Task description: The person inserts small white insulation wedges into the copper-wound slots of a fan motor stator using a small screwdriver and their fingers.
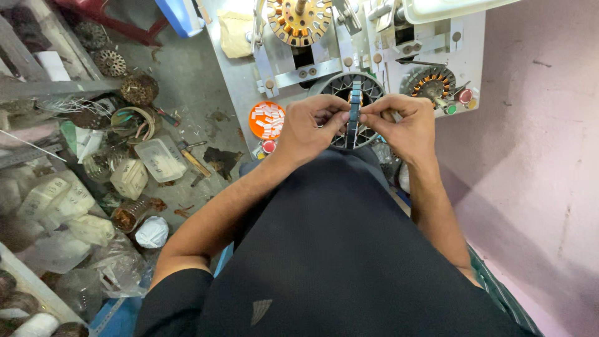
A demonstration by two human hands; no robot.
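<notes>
Hands meet over the middle of the tabletop (240, 75): the left hand (306, 128) and the right hand (405, 125) both pinch a stator core (354, 112), a slotted ring of stacked steel held edge-on just above the machine. Fingers on each side are clamped on its rim. The core looks heavy for its size, stiff, with sharp-edged slots, so the outer rim is probably the safest hold. An orange lid (267, 118) of small white pieces lies just left of it.
</notes>
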